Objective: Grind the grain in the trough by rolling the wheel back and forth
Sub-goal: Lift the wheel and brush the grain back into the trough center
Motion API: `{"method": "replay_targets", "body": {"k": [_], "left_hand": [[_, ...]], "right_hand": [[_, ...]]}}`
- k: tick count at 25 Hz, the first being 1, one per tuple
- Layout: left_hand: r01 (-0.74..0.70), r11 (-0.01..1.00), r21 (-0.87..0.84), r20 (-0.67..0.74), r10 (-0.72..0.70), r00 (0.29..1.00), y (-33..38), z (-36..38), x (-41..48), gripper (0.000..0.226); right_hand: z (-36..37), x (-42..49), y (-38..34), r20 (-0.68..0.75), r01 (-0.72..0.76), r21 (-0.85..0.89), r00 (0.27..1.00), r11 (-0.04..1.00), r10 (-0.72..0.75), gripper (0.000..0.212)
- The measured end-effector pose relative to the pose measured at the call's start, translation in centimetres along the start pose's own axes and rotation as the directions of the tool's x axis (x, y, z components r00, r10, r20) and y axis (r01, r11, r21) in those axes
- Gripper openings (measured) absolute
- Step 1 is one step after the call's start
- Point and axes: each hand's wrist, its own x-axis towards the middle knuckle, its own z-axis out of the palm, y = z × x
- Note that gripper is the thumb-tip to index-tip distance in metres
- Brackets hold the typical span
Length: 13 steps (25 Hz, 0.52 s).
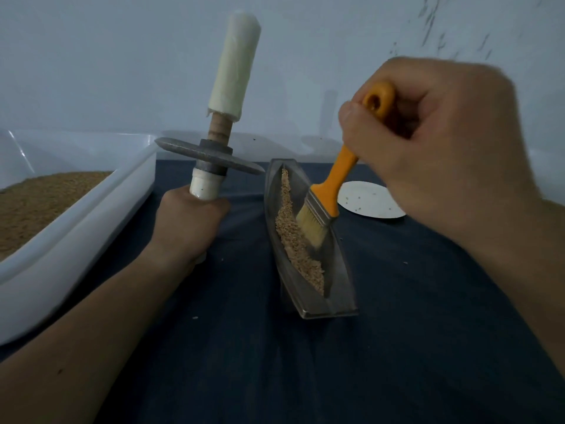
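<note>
Your left hand [189,221]: fingers wrapped round lower white handle of wheel [211,157], axle upright, grey disc level, held left of trough [339,270]. Your right hand [428,142]: fingers curled round orange brush [322,206], bristles in tan grain [293,240] lining narrow metal trough on dark surface [412,316].

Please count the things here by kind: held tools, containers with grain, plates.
Held tools: 2 (wheel, brush)
Containers with grain: 2 (trough, white tub)
Plates: 1 (white plate)
Total: 5
</note>
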Motion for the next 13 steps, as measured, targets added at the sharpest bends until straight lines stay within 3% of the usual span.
{"method": "replay_targets", "body": {"k": [6, 13], "left_hand": [[-0.015, 0.999, 0.037, -0.006, 0.016, 1.000, -0.1, 0.1, 0.0, 0.012], [-0.019, 1.000, 0.018, -0.002, 0.019, 1.000, -0.5, 0.1, 0.3, 0.012]], "right_hand": [[0.7, -1.2, -1.8, 0.130, -0.046, 0.058, 0.991, 0.997, 0.038, 0.028], [1.2, -1.8, -0.5, -0.007, 0.005, -0.039, 1.000, 0.999, -0.005, 0.026]]}}
